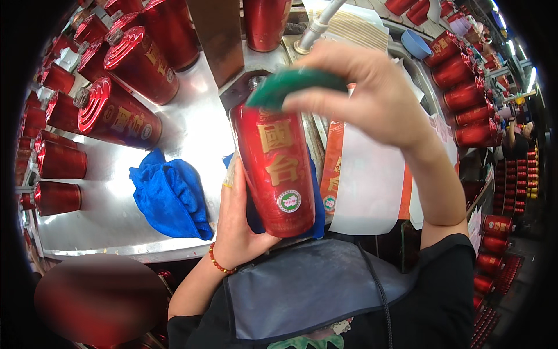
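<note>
Red bottle (278,168) stands nearly upright in front of my chest, its long axis running top to bottom with the neck end up and leaning slightly to the left, its base low near my apron (308,291). From the left I see my left hand (235,224) coming up from the lower edge, wrist bent back and wearing a bead bracelet (218,262), palm cupped against the lower left side of the bottle and gripping it; the fingers wrap behind the glass and I cannot see them. Above, my right hand (372,96) reaches in from the right with the forearm rising steeply and the wrist bent over, fingers pinched down on a green cloth (290,84) that sits on the bottle's top. That cloth covers the neck, so I cannot tell what the cap looks like. Behind the bottle a blue rag (171,198) lies crumpled on the shiny metal table (116,221), just left of my left hand, and a second bit of blue cloth is mostly hidden behind the bottle. Farther left, more red bottles (119,113) lie on their sides, tops toward the left.
</note>
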Demonstrator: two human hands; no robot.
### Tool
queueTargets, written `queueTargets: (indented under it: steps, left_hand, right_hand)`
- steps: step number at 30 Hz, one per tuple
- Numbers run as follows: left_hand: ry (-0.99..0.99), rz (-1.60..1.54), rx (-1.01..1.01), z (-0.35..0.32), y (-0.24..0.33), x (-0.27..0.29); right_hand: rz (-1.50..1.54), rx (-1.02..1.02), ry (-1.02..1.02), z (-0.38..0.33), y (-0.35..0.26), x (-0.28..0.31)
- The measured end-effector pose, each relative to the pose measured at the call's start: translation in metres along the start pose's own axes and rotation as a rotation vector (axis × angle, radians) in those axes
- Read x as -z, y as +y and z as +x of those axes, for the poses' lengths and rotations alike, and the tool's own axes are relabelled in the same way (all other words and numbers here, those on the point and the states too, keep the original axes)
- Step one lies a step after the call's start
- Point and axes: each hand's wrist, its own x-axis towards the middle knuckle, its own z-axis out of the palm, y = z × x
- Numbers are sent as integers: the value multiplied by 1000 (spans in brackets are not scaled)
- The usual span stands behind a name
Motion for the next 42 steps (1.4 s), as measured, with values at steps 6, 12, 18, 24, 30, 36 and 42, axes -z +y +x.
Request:
queueTargets:
  steps: [6, 12, 18, 24, 30, 36, 42]
  left_hand:
    - [-47, 38, 47, 0, 1, 2]
    - [-57, 87, 28, -4, -6, 2]
    - [-52, 117, 1, -3, -6, 2]
    - [-28, 95, 22, -5, -7, 0]
    - [-24, 55, 47, -2, -6, -1]
    - [-16, 42, 42, -2, -7, -1]
    - [-6, 16, 70, -1, -4, -2]
  right_hand:
    - [201, -364, 234, -36, 16, -7]
    - [521, -500, 329, -77, 35, -36]
    - [490, -484, 258, -87, 37, -42]
    - [652, -480, 141, -88, 29, -37]
    - [318, -144, 128, -95, 10, -42]
    - [-194, 113, 318, -104, -2, -48]
    - [37, 116, 37, -146, -36, -74]
